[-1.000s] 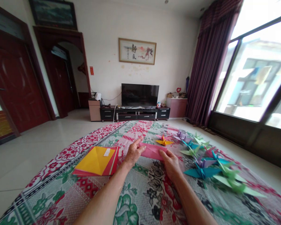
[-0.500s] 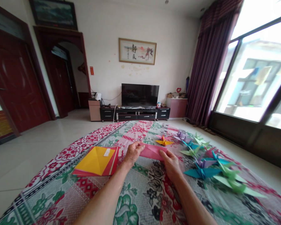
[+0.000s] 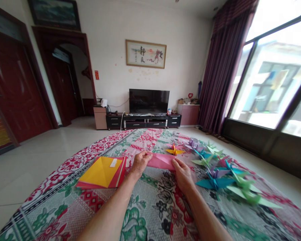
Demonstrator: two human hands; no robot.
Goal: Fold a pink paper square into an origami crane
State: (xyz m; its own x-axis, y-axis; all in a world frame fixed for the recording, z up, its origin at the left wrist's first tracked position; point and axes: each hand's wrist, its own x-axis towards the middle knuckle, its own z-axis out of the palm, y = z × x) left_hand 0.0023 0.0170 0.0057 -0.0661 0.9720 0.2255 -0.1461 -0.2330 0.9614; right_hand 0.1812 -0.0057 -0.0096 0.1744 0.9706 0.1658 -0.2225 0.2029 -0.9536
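A pink sheet of folded paper [image 3: 161, 161] stretches between my two hands above the table. My left hand [image 3: 141, 163] pinches its left end between thumb and fingers. At the right end, my right hand [image 3: 182, 172] grips the paper the same way. Left of my hands lies a stack of coloured paper squares [image 3: 100, 171], yellow on top with red and pink edges below and a small white label. Just beyond the pink paper sits a yellow-orange paper crane [image 3: 175, 150]. Several more folded cranes, among them a blue crane [image 3: 215, 182] and a green crane [image 3: 249, 192], are grouped to the right.
A patterned cloth [image 3: 137, 217] covers the round table. Across the room a television [image 3: 149, 101] stands on a low black cabinet [image 3: 142, 122]. Dark red doors are at the left, and a purple curtain [image 3: 217, 73] hangs beside the window at the right.
The whole view has shifted very slightly. Both hands keep the same hold on the pink paper, and the stack and cranes lie as before.
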